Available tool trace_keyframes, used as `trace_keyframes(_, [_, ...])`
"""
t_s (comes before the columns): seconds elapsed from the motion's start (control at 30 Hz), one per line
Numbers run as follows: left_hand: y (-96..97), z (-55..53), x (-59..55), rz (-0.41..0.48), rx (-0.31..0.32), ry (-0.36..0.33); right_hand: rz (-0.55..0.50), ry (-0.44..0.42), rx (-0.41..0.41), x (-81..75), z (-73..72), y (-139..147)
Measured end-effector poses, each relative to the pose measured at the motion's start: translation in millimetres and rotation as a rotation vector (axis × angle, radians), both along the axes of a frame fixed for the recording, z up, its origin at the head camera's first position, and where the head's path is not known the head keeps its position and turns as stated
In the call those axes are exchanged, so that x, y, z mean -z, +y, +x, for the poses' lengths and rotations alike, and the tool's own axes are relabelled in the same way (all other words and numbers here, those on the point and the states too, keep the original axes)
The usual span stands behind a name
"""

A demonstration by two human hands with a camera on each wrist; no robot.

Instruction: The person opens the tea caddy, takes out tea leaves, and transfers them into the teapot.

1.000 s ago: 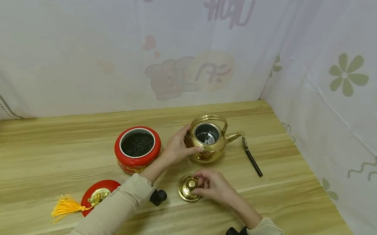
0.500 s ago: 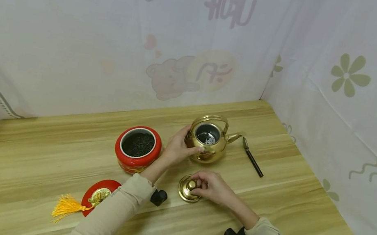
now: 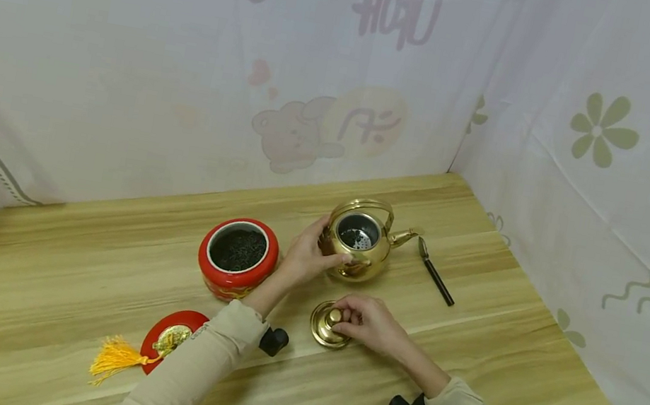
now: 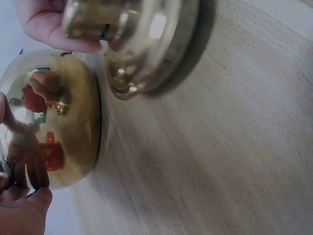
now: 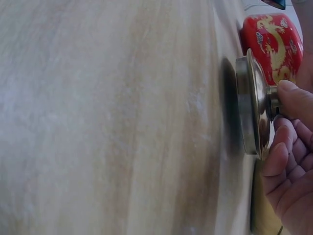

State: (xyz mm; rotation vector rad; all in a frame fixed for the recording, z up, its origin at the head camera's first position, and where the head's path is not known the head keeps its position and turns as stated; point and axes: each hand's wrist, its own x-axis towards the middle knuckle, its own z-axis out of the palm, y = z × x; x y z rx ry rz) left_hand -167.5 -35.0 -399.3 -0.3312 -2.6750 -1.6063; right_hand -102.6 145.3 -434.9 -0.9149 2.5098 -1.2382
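Note:
A gold teapot (image 3: 378, 260) stands uncovered towards the back of the table, with dark tea leaves on the perforated strainer inside. My left hand (image 3: 305, 254) holds its side, thumb across the front and fingers round the left. In front of it, my right hand (image 3: 374, 325) pinches the knob of the round gold teapot lid (image 3: 320, 328). The right wrist view has this lid (image 5: 261, 107) raised just off the wood, a dark shadow beneath its rim. The left wrist view shows the lid (image 4: 161, 44) close before the teapot (image 4: 80, 127).
A red jar (image 3: 222, 278) full of dark tea leaves stands left of the teapot. Its red lid (image 3: 191, 320) with a yellow tassel (image 3: 114, 359) lies nearer, partly behind the left sleeve. Right of the spout lies a black-handled spoon (image 3: 439, 283).
The right fingers have closed in on the knob, and the teapot lid has shifted slightly to the right and up off the table. My left hand and the teapot have stayed put.

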Motion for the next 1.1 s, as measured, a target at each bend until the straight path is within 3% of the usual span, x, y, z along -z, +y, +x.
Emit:
trace_keyframes(0.3, [0.4, 1.2, -1.3, 0.005, 0.002, -0.001, -0.066, 0.012, 0.054, -11.5, -0.8, 16])
trace_keyframes(0.6, [0.5, 0.4, -0.6, 0.003, 0.003, 0.02, -0.126, -0.03, 0.171, -39.1, -7.1, 33])
trace_keyframes(0.87, [0.3, -0.2, -0.1, -0.016, 0.007, 0.036, -0.192, 0.012, 0.296, -58.4, -22.2, 37])
trace_keyframes(1.1, [-0.7, -1.1, 2.4, -0.005, 0.011, 0.04, -0.256, 0.08, 0.411, -59.3, -41.6, 26])
